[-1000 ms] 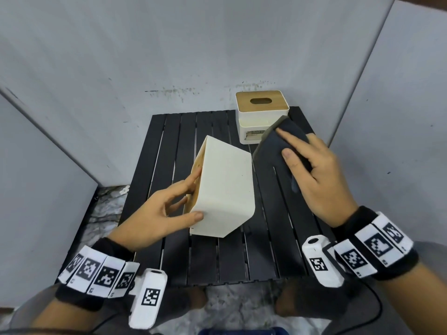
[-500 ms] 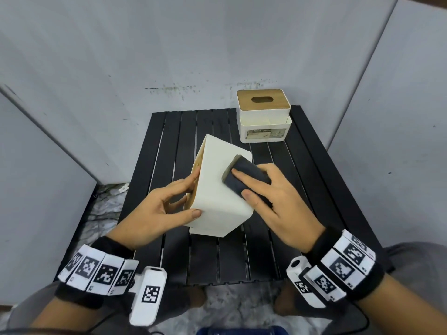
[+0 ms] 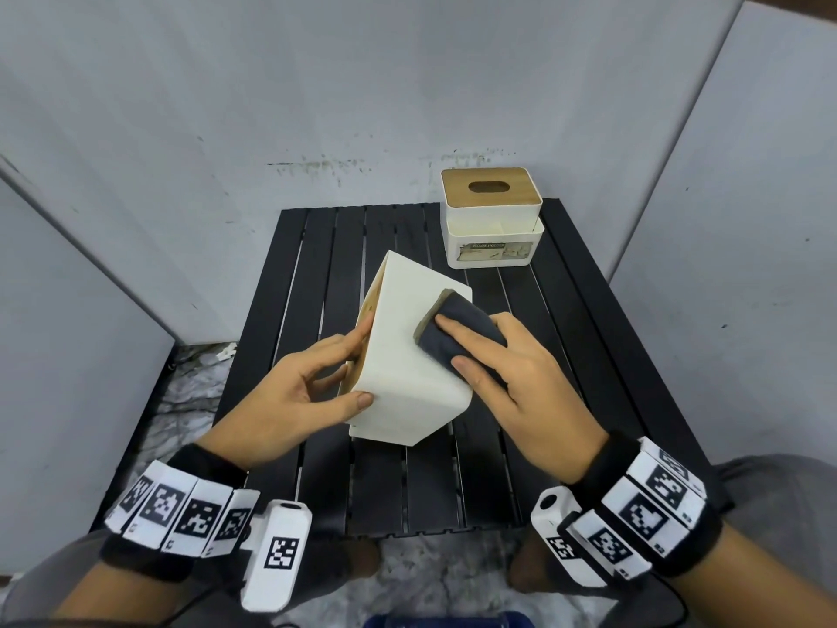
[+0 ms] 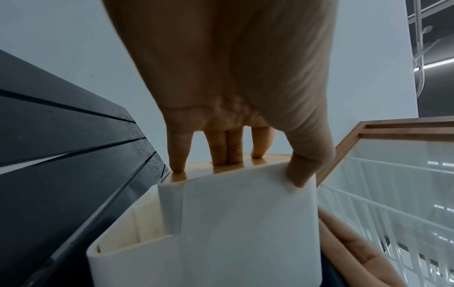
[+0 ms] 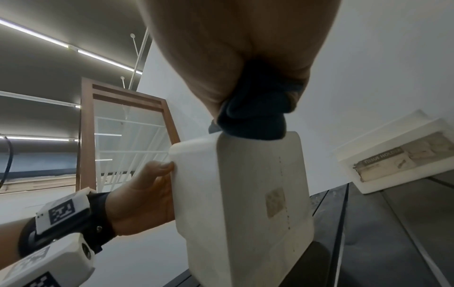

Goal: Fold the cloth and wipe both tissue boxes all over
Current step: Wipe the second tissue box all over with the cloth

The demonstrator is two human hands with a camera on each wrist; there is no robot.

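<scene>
Black slatted table (image 3: 566, 355) centre-frame: left hand (image 3: 294, 396) should brace the tipped tissue box (image 3: 407, 355) firmly while right hand (image 3: 512, 378), apparently clutching the cloth (image 3: 457, 337), sweeps edge-to-edge.

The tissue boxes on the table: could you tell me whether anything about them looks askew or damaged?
The near tissue box is tipped on edge, gripped by the left hand for wiping. The far tissue box stands upright, but its front label looks torn and peeling.
</scene>
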